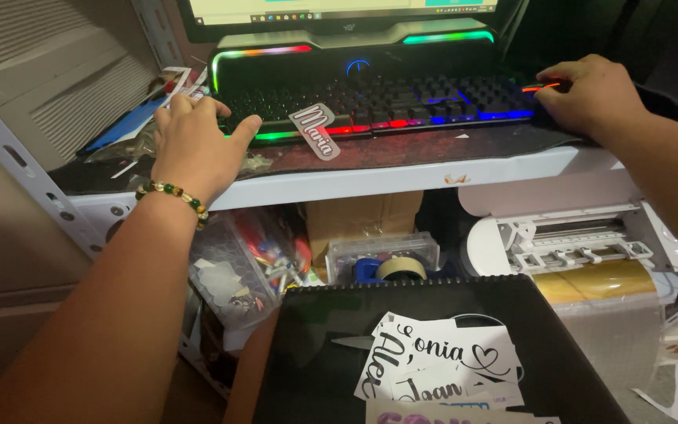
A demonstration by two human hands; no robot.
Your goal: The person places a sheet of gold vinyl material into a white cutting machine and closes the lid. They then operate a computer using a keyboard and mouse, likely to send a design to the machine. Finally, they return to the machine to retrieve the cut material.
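Note:
My left hand (194, 141), with a beaded bracelet at the wrist, rests on the left end of a backlit black keyboard (386, 106), fingers bent over the edge. At the keyboard's right end my right hand (590, 94) lies cupped over a black mouse (539, 86) with a red glow. A white cut-out name sticker (315, 131) leans against the keyboard's front edge. On my lap lies a black spiral-bound folder (308, 345) carrying several white stickers (441, 365) with black script lettering.
A monitor (339, 12) stands behind the keyboard on a white metal shelf (370, 179). Under the shelf sit a clear bin of small items (249, 267), a cardboard box (362, 216), a tape roll (400, 268) and a white cutting machine (566, 239) with gold sheet.

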